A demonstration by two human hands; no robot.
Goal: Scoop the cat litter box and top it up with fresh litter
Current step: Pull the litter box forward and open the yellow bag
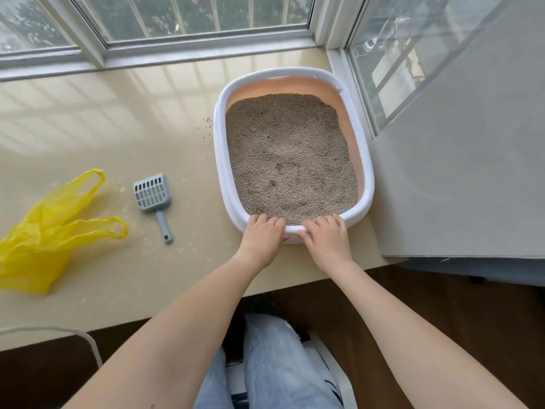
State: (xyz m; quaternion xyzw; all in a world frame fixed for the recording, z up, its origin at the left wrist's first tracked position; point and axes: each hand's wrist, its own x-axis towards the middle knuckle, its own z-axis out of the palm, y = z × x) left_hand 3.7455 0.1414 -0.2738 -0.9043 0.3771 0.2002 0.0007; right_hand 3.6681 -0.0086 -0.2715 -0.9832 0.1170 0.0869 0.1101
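- Nearest to us in the head view are our pale blue jeans [274, 364], seen past the front edge of the ledge.
- Our 2 bare forearms reach forward over the beige window ledge [124, 137] to the near end of the litter box [219, 160].
- Our left hand [261, 237] grips the white rim, fingers curled over it close together, tips at the edge of the litter [290, 154].
- Our right hand [327, 239] grips the same rim just beside the left, fingers bent over it and slightly spread.
- We see the box at the right end of the ledge, in the window corner, peach inside and filled with brown-grey granules.
- A few loose granules [208, 125] lie on the ledge left of the box.
- Our grey slotted scoop [153, 199] lies flat to the left, apart from the box, handle toward us.
- Farther left, a crumpled yellow plastic bag [44, 234] rests on the ledge.
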